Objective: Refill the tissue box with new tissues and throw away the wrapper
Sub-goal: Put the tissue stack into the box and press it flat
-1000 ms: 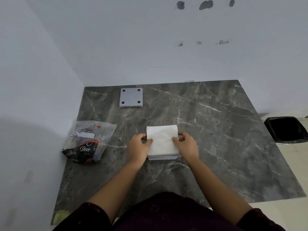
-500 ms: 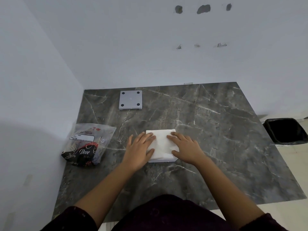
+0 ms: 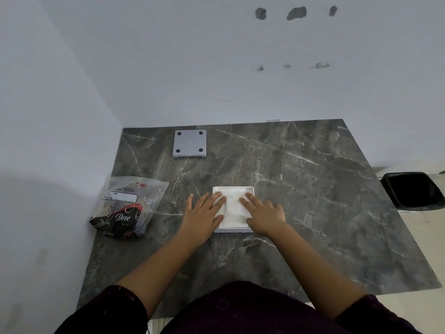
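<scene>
A square white tissue box point(image 3: 233, 188) lies open on the dark marble table, with a stack of white tissues point(image 3: 233, 207) inside it. My left hand point(image 3: 201, 214) lies flat on the stack's left side, fingers spread. My right hand point(image 3: 263, 213) lies flat on its right side, fingers apart. Neither hand grips anything. The clear plastic wrapper point(image 3: 128, 206) with dark "Dove" print sits crumpled at the table's left edge, apart from both hands. The grey square box lid point(image 3: 190, 143), with four dark dots, rests at the far left of the table.
A black bin point(image 3: 413, 190) stands on the floor beyond the table's right edge. White walls close in behind the table point(image 3: 313, 201) and on its left. My dark sleeves and lap sit at the near edge.
My hands went from holding the tissue stack by its sides above the box to lying flat on top, and the stack has sunk down inside the box rim.
</scene>
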